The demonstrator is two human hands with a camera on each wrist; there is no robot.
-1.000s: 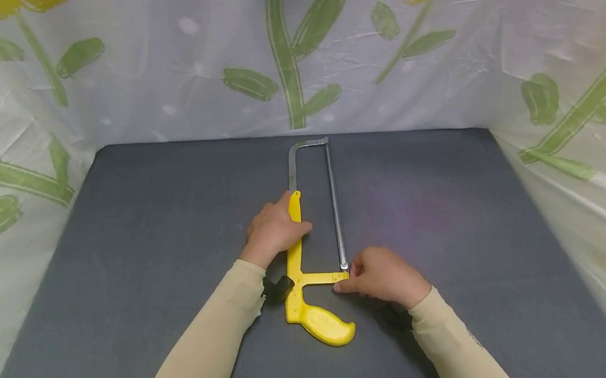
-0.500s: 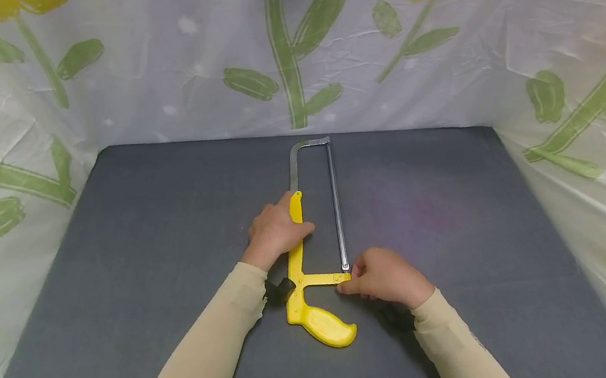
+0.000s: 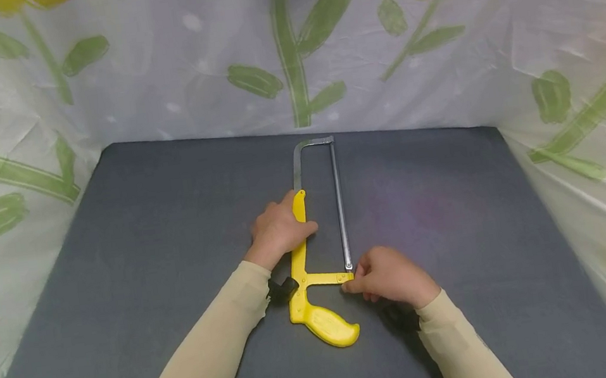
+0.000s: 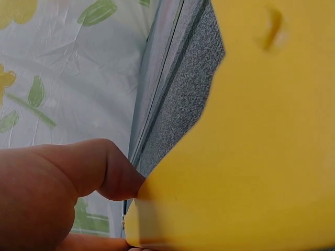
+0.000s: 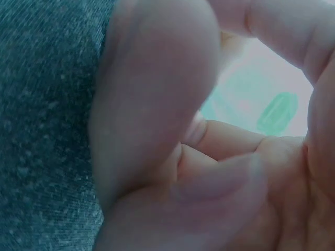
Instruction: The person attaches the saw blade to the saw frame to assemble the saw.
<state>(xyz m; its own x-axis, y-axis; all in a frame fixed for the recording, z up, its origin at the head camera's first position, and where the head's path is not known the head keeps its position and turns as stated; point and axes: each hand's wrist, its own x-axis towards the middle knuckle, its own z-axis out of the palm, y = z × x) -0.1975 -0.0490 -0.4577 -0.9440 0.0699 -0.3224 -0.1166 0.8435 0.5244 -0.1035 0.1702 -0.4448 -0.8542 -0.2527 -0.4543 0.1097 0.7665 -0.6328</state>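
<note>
A hacksaw [image 3: 300, 256] with a yellow frame and handle lies on the dark grey table, its handle toward me. Its steel bow [image 3: 297, 167] points to the far edge, and the blade [image 3: 341, 209] runs along the right side. My left hand [image 3: 278, 227] grips the yellow frame, thumb over it; the left wrist view shows the yellow part [image 4: 251, 146] close up with the thumb at its edge. At the blade's near end, my right hand [image 3: 389, 276] pinches at the yellow corner with curled thumb and fingers. The small part between those fingertips is hidden, also in the right wrist view.
The grey table [image 3: 166, 200] reaches back to a hanging white sheet [image 3: 176, 59] printed with green and yellow flowers. The sheet also closes off the left and right sides. Black wrist mounts [image 3: 283, 289] sit under both wrists.
</note>
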